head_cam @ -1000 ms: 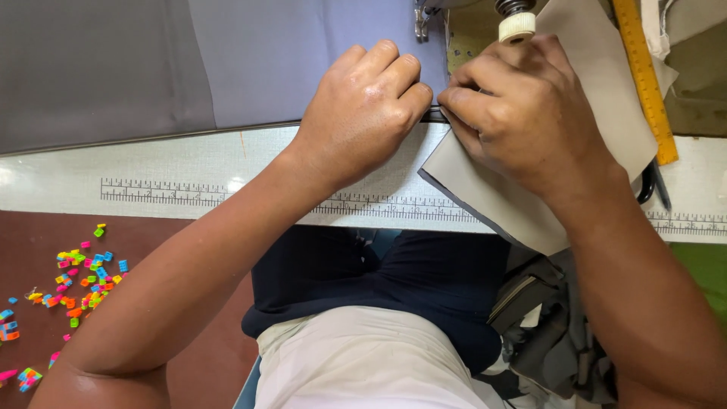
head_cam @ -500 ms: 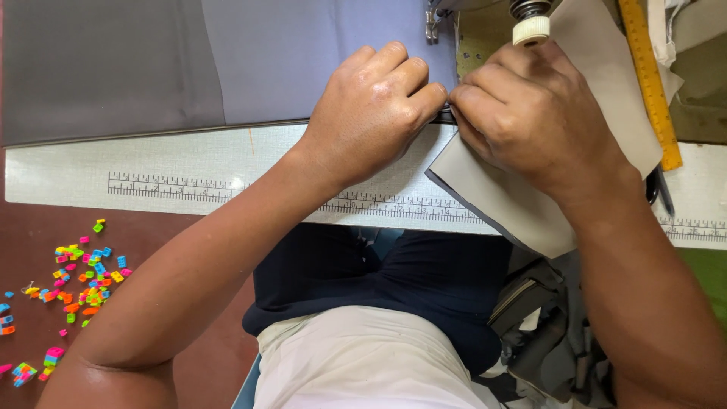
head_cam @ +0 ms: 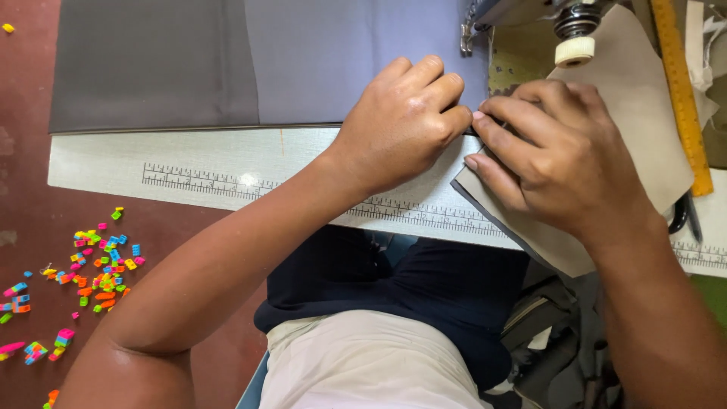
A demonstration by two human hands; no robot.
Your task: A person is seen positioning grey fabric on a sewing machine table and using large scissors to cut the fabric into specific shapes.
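My left hand [head_cam: 401, 125] rests knuckles-up on the edge of a large grey cloth [head_cam: 227, 60] spread over a white sewing table [head_cam: 227, 163], its fingers curled and pinching the cloth edge. My right hand [head_cam: 556, 155] lies on a beige fabric piece [head_cam: 636, 98] and pinches its edge right beside the left fingertips. Both hands meet just below the sewing machine head [head_cam: 530, 15], where a cream knob [head_cam: 574, 51] sticks out. What lies between the fingertips is hidden.
A printed ruler strip [head_cam: 197, 180] runs along the table's front edge. A yellow measuring stick [head_cam: 681, 91] lies at the right, with dark scissors handles [head_cam: 685, 216] below it. Small bright plastic bricks [head_cam: 102, 265] are scattered on the reddish floor at the left.
Both hands and the fabric sit slightly lower and to the right in view, as the camera shifted. The grip on the cloth looks the same.
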